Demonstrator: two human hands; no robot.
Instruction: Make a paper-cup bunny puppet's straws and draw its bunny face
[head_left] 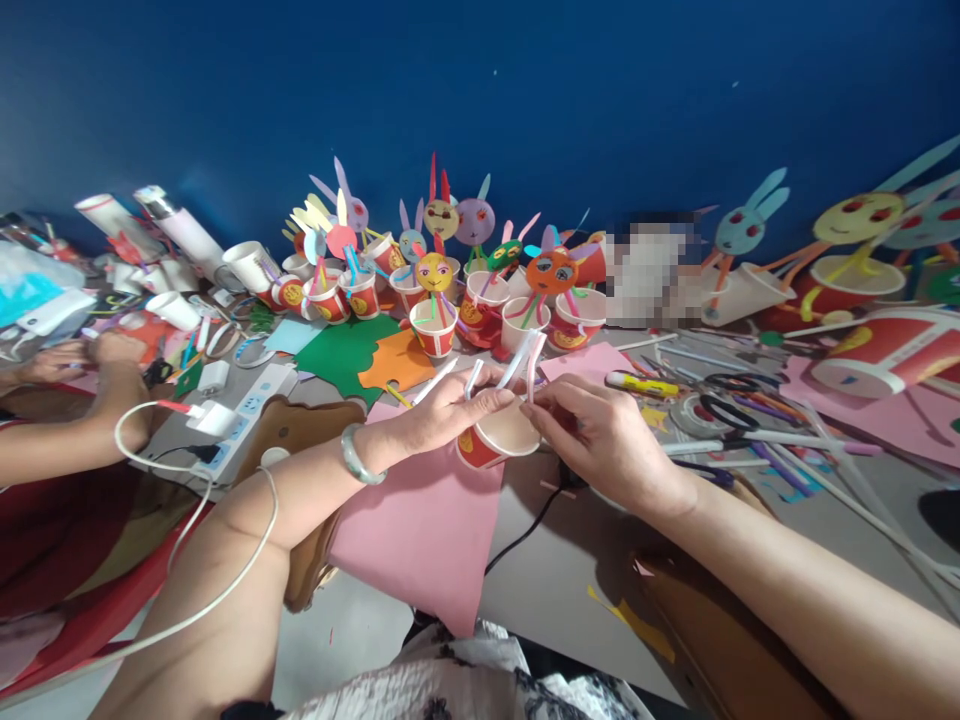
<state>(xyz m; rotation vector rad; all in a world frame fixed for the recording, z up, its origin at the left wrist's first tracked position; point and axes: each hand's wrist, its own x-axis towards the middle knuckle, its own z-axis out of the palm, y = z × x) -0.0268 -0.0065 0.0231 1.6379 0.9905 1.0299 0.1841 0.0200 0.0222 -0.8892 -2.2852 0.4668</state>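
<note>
A red and white paper cup is tilted in front of me, its open mouth facing up towards me. My left hand is wrapped round the cup's far left side, thumb lying along the rim. On the near right of the rim, my right hand pinches the lower end of a bent, pale pink-and-white strip. Other whitish strips stick up at the cup's far rim, partly hidden by the left fingers. Beneath the cup lies a pink paper sheet.
Paper cups with rabbit-faced figures line the back by the blue wall. A power strip with cables lies left, near a co-worker's hand. To the right are a yellow marker-like tool, scissors and loose strips.
</note>
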